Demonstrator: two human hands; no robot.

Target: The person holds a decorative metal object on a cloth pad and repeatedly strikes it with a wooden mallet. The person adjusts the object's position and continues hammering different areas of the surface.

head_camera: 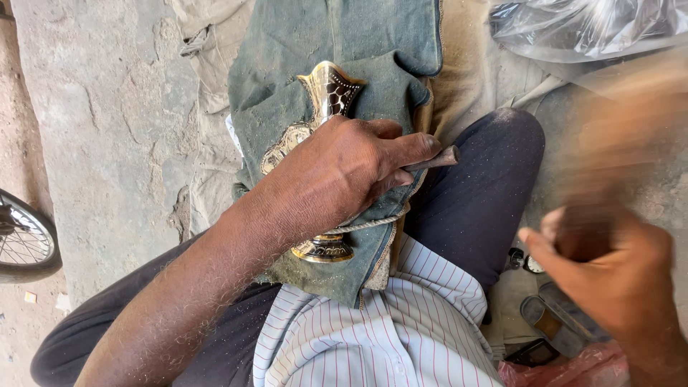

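A brass vase [331,92] with black patterned bands lies on a worn green denim cloth [287,72] spread over my lap. My left hand [344,172] presses down on the vase's middle and grips a thin dark metal chisel [437,159] whose end pokes out past my fingers. The vase's round foot [322,249] shows below my wrist. My right hand [616,276] is at the right, closed around a wooden handle [609,165] that is smeared by motion blur and rises toward the upper right.
I sit on a concrete floor [107,129] in dark trousers [480,193] and a striped shirt [387,330]. A clear plastic bag [588,25] lies top right. Small tools [552,322] and a pink bag lie bottom right. A bicycle wheel [25,240] shows at the left edge.
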